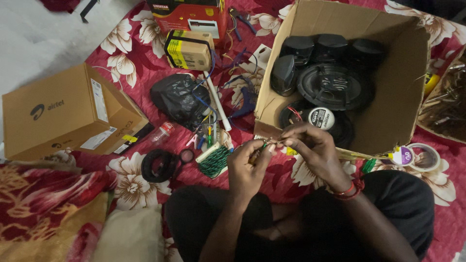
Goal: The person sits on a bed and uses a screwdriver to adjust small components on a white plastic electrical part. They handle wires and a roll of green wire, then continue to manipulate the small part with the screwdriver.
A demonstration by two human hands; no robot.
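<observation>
Left hand (247, 167) and right hand (310, 148) meet fingertip to fingertip above the lap, both pinching what seems a thin wire (267, 143).

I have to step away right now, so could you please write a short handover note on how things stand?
Left hand: pinches a small green-handled tool or wire; exactly which is unclear.
Right hand: fingertips meet the left hand's at the same small piece.
Nearby: green wire coil on the floral cloth; open cardboard box of black speakers just beyond the hands.
Progress: cannot be judged.
</observation>
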